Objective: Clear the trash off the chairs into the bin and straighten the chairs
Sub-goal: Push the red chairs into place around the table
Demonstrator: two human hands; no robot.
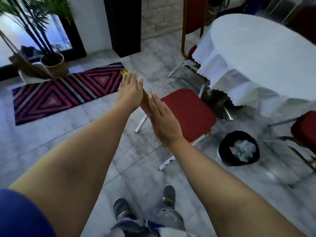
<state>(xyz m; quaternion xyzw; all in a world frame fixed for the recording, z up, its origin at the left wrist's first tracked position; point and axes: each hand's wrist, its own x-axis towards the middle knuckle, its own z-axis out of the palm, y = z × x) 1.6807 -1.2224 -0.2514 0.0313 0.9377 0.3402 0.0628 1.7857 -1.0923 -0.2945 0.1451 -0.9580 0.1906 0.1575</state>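
A red padded chair (pixel 188 113) with white legs stands in front of me, its seat bare. Its gold-edged backrest (pixel 145 98) is seen edge-on from above. My left hand (pixel 130 91) lies flat against the backrest's outer side near the top. My right hand (pixel 164 120) presses flat on the seat side, so the backrest is clamped between both palms. A black bin (pixel 222 149) sits on the floor to the right of the chair, with crumpled white and green trash (pixel 242 149) inside.
A round table with a white cloth (pixel 256 57) stands at the right. One red chair (pixel 193 23) is tucked behind it, and another red chair (pixel 306 129) is at the far right. A striped rug (pixel 68 89) and a potted plant (pixel 54 64) are on the left. My feet (pixel 169 195) are on the grey tiles.
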